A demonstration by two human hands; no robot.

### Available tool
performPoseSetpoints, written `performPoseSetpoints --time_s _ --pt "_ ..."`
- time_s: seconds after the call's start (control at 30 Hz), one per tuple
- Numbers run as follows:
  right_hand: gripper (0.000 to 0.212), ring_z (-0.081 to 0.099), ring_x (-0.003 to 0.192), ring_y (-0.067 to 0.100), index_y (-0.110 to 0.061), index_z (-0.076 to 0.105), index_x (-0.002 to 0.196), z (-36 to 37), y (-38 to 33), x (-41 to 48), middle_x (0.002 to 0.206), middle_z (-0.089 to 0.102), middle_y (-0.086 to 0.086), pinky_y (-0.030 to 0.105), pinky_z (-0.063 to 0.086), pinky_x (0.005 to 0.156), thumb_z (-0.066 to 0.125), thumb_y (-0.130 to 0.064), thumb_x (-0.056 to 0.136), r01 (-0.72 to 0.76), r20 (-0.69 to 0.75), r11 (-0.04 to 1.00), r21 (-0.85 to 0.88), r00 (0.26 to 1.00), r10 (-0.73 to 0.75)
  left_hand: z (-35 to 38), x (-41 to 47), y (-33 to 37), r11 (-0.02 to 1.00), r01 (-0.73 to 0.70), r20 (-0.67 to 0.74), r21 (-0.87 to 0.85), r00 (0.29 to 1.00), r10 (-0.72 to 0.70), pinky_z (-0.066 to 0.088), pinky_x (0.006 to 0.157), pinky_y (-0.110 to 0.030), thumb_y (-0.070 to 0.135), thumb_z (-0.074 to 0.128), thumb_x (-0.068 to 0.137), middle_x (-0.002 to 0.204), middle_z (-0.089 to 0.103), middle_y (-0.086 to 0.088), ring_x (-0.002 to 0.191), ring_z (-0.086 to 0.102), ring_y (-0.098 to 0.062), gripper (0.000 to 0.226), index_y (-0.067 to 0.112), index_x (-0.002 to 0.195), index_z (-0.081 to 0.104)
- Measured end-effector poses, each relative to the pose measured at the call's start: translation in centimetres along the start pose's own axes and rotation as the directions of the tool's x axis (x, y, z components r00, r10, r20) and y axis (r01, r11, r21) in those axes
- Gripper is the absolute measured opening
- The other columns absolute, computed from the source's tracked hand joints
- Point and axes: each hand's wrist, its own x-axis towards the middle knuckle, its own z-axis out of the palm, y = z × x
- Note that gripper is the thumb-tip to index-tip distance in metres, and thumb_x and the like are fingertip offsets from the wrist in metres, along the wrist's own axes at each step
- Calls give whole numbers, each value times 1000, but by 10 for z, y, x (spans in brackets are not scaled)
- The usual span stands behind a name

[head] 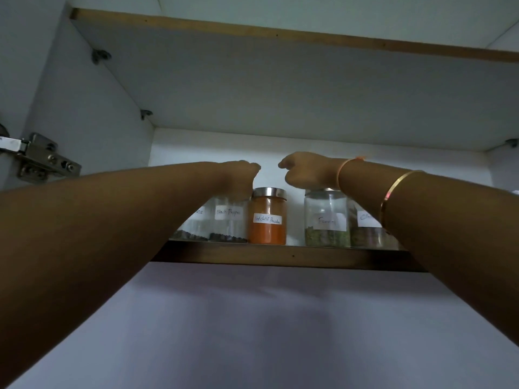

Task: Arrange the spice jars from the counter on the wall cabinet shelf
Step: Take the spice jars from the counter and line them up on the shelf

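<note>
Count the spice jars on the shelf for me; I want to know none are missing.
5, in one row on the shelf: far-left jar, half hidden; black pepper jar; red chilli powder jar; fennel jar; far-right jar, half hidden. Others may be hidden.

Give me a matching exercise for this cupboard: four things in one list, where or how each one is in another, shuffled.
1 black pepper jar
2 red chilli powder jar
3 fennel jar
4 hinge

A under the right hand
B orange contents, untouched
C on the left cabinet wall
D under the left hand

Pairs: 1-D, 2-B, 3-A, 4-C
</note>
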Motion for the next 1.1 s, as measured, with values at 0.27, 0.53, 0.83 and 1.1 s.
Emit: performPoseSetpoints --time_s 0.27,0.53,0.83,1.1 --pt "45 45 127 40 14 46 129 -29 33 -31 134 50 30 49 36 107 41 -1 87 -99 -36 995 -24 994 98 -12 0 60 993 -108 -41 -47 994 106 36 108 -38 5 44 94 149 35 -14 134 38 -28 58 6 147 23" --pt "44 45 129 32 6 47 134 -50 74 -56 140 48 21 37 37 108 39 -1 91 -154 -11 985 -81 988 154 -10 8 107 986 -163 -68 -36 985 161 35 109 -39 10 45 96 145 40 -14 131 41 -28 49 5 143 31" --pt "49 40 134 30 2 42 139 -47 108 -62 145 43 16 33 34 108 46 -19 95 -136 22 980 -148 990 141 -4 25 119 972 -235 -59 11 970 235 36 102 -33 15 43 97 137 51 -11 125 46 -25 41 9 138 45" --pt "30 46 73 19 -15 48 64 -33 118 -46 70 49 0 23 31 55 45 -24 92 -47 26 985 -167 998 52 -5 39 112 961 -227 -17 161 973 232 44 99 -37 24 48 97 128 60 -9 116 54 -27 36 11 128 58"
